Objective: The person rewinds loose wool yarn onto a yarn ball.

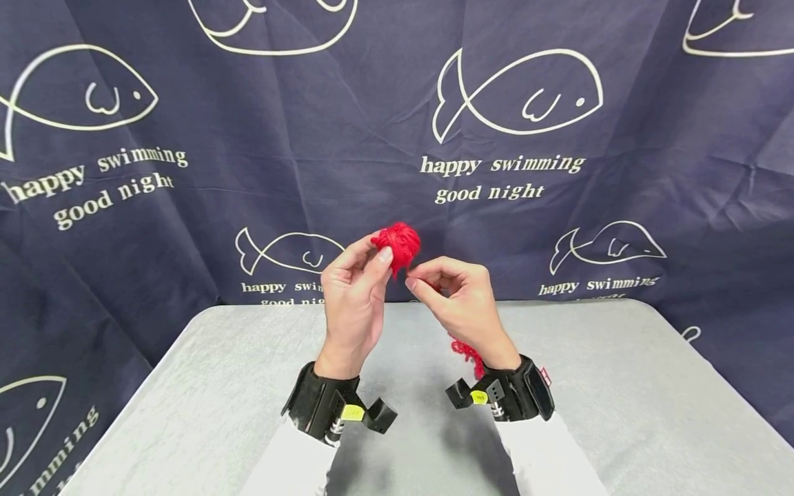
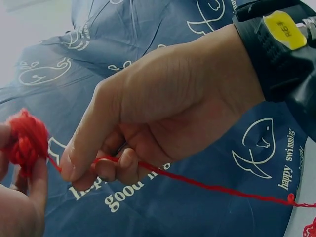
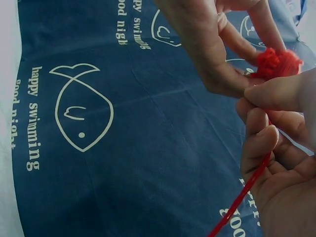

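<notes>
My left hand (image 1: 356, 300) holds a small ball of red yarn (image 1: 400, 244) between thumb and fingers, above the table's far edge. Close beside it, my right hand (image 1: 462, 300) pinches the yarn strand (image 2: 207, 185) between thumb and forefinger. In the left wrist view the strand runs from the ball through the right hand's curled fingers and off toward the table. From the right wrist view, the right hand (image 3: 281, 143) sits just below the ball, with the strand (image 3: 242, 195) trailing down from it. Loose red yarn (image 1: 466, 355) lies on the table, partly hidden behind the right wrist.
A grey cloth-covered table (image 1: 248, 372) spreads below both hands. Behind it hangs a dark blue curtain (image 1: 384, 138) printed with white fish and lettering. Black wrist straps with small camera mounts (image 1: 378, 415) sit on both wrists.
</notes>
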The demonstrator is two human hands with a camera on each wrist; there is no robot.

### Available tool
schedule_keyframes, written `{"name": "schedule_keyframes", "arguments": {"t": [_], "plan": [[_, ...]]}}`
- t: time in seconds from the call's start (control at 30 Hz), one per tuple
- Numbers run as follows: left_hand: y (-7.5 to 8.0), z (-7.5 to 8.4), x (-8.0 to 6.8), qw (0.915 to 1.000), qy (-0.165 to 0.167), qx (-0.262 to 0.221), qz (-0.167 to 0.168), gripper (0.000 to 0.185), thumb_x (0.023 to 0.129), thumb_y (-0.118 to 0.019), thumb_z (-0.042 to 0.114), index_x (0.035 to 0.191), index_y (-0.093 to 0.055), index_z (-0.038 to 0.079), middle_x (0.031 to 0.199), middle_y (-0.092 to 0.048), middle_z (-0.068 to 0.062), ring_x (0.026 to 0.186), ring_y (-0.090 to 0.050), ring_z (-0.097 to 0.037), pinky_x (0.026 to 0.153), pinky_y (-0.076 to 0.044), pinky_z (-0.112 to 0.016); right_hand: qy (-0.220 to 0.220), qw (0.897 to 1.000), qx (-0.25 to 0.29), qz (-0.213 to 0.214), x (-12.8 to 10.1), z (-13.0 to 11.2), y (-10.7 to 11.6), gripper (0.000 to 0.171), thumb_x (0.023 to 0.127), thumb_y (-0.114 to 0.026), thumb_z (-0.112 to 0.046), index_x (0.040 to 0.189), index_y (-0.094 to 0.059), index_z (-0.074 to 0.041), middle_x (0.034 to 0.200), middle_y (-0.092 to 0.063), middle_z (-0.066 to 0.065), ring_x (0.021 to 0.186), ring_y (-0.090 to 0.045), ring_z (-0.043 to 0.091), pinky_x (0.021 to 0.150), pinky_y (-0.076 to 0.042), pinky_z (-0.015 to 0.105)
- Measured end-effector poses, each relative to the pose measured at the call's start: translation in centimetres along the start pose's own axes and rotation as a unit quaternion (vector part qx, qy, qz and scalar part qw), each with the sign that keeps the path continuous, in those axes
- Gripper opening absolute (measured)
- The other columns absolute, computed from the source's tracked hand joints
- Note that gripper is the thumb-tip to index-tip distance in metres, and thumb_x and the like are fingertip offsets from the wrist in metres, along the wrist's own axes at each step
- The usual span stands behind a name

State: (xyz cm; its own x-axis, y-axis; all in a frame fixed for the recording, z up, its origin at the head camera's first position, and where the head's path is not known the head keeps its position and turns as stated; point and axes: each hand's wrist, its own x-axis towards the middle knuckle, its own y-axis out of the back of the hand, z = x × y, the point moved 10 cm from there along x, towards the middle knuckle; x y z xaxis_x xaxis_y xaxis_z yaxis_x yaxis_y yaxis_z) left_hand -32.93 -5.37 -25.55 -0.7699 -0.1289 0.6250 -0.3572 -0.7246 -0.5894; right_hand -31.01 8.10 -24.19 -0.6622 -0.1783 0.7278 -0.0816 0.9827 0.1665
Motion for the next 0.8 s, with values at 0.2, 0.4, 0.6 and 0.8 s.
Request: {"name": "schedule_keyframes", "arguments": {"t": [0.2, 0.4, 0.6, 0.8], "plan": [[0.0, -0.9, 0.1, 0.9989, 0.046, 0.007, 0.006, 0.013, 0.087, -0.058, -0.007, 0.097, -0.062, 0.000, 0.101, -0.063, -0.014, 0.095, -0.060, -0.020, 0.089, -0.049, -0.028, -0.002, 1.000, -0.014, -0.009, 0.0, -0.4, -0.3, 0.008, 0.077, -0.068, 0.010, 0.085, -0.068, 0.007, 0.077, -0.068, 0.016, 0.059, -0.058, 0.023, 0.053, -0.048, 0.024], [-0.2, -1.6, -0.1, 0.9968, 0.079, 0.010, 0.000, 0.009, 0.091, -0.053, -0.004, 0.099, -0.055, -0.001, 0.094, -0.061, -0.009, 0.090, -0.058, -0.016, 0.089, -0.048, -0.025, 0.004, 0.999, -0.030, -0.014, 0.1, -0.3, -0.4, 0.007, 0.077, -0.068, 0.010, 0.084, -0.069, 0.006, 0.075, -0.068, 0.015, 0.056, -0.056, 0.022, 0.052, -0.047, 0.024], [0.8, -2.5, 0.0, 0.9900, 0.135, -0.015, 0.038, 0.013, 0.093, -0.048, 0.002, 0.106, -0.047, 0.005, 0.110, -0.055, -0.011, 0.099, -0.057, -0.020, 0.094, -0.046, -0.029, -0.005, 0.999, -0.031, -0.017, 0.0, -0.1, -0.5, 0.008, 0.077, -0.069, 0.009, 0.084, -0.068, 0.007, 0.075, -0.068, 0.016, 0.059, -0.058, 0.023, 0.054, -0.049, 0.024], [0.9, -2.5, 0.3, 0.9864, 0.156, -0.042, 0.028, 0.032, 0.095, -0.042, 0.004, 0.127, -0.042, -0.001, 0.119, -0.050, -0.014, 0.106, -0.055, -0.027, 0.095, -0.046, -0.031, -0.022, 0.999, -0.042, -0.019, 0.0, 0.2, -0.4, 0.008, 0.078, -0.069, 0.007, 0.086, -0.069, 0.007, 0.075, -0.068, 0.016, 0.057, -0.057, 0.023, 0.052, -0.047, 0.023]]}}
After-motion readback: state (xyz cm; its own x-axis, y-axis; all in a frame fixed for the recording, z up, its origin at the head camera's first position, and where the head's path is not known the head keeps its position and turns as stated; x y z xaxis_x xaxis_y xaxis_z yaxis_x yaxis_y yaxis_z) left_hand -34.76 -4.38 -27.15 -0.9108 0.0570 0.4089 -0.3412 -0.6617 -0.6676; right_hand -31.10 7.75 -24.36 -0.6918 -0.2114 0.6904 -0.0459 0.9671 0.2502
